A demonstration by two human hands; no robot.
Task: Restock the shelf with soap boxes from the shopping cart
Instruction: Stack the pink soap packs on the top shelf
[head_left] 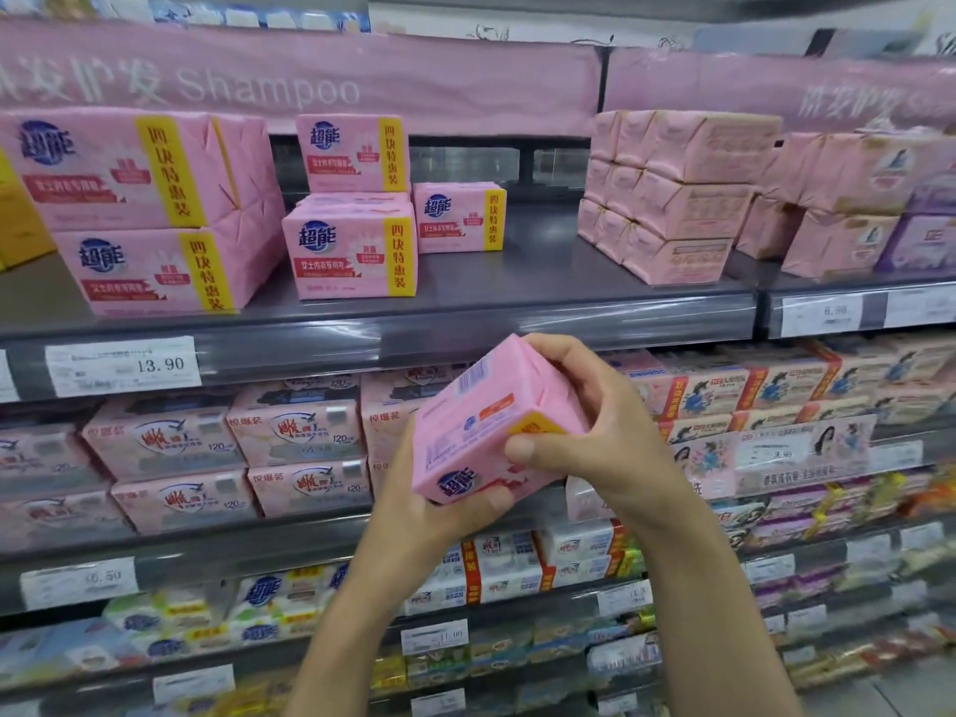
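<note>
At the far left of the grey upper shelf [517,287] two large pink soap packs [145,214] lie stacked one on the other, near the front edge; on the shelf lip below them hangs a price tag reading 13.90 [121,365]; overhead runs a pink banner printed "Shampoo" [258,88]; right of the big stack sits a smaller pink box [352,258], another box of the same kind [353,153] showing above and behind it, and a single box [459,217] just beside them, set further back; next comes a bare stretch of shelf, bounded on its right by a block of paler pink wrapped bars [672,199], three layers high; in front of that stretch and below the shelf lip, the held soap box [491,421] tilts with its barcode face upward, apart from the shelf; the left hand [439,509] cups its lower corner from beneath, fingers curled round it; the right hand [584,421] clasps its right end, fingers over the far edge, thumb [522,450] pressed on the near face; behind both wrists the lower shelves [217,548] carry packed rows of soap; far right on the upper level stand more pink packs [838,199] and purple packs [926,225]
</note>
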